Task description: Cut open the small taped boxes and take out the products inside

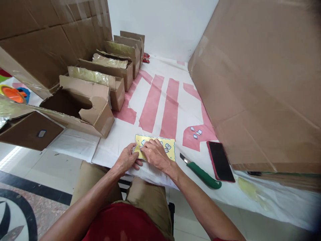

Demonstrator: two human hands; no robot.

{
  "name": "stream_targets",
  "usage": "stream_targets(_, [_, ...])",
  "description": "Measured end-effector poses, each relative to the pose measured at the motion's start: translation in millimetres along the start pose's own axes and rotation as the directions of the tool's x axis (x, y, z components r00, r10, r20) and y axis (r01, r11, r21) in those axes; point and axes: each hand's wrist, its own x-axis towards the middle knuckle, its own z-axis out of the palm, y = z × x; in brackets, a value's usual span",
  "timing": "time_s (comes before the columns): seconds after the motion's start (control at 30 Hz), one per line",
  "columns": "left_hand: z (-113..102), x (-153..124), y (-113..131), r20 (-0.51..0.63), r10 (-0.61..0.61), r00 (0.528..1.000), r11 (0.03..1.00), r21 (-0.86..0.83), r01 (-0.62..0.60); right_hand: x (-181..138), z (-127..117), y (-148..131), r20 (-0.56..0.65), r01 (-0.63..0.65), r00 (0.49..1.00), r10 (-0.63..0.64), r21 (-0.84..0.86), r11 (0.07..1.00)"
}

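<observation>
A yellow card (172, 152) with a wavy blue border lies at the table's front edge. Several small white, blue-edged paper pieces (168, 146) are on its face. My left hand (128, 156) grips the card's left edge, thumb on top and fingers partly beneath. Over the middle of the card, my right hand (155, 152) has its fingers bent and pressed together at the surface; whatever is under the fingertips is hidden. To the right of the card lies a green utility knife (203, 174) with its blade out.
Open cardboard boxes (102, 117) line the left side. Big cardboard panels stand at left and right (263, 93). A red-cased phone (220, 162) lies beyond the knife. Small paper pieces (195, 136) rest on pink tape. Tape rolls (15, 93) are at far left.
</observation>
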Motion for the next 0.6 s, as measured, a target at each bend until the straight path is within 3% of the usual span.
stream_targets(0.13, [-1,-3,2,0.013,0.017,1.000,1.000,0.002,-0.017,-5,-12,2,0.074,0.007,0.997,-0.007,-0.005,1.000])
stream_targets(0.23, [-1,-6,3,0.007,0.010,1.000,1.000,0.025,-0.010,-16,-28,28,0.011,-0.177,0.984,0.176,0.019,0.984])
stream_targets(0.33, [-1,-5,3,0.016,-0.006,1.000,0.999,0.034,0.006,-37,-45,81,-0.128,-0.462,0.879,0.459,0.004,0.887])
stream_targets(0.4, [-1,-5,2,0.025,0.002,1.000,0.999,0.037,-0.003,-54,-53,121,-0.198,-0.588,0.796,0.571,-0.036,0.808])
stream_targets(0.5, [0,-5,3,0.027,0.003,1.000,1.000,0.031,-0.003,-73,-53,168,-0.245,-0.680,0.722,0.647,-0.079,0.729])
stream_targets(0.6, [2,-6,4,0.011,-0.014,1.000,1.000,0.011,0.014,-76,-45,194,-0.266,-0.696,0.707,0.655,-0.095,0.712])
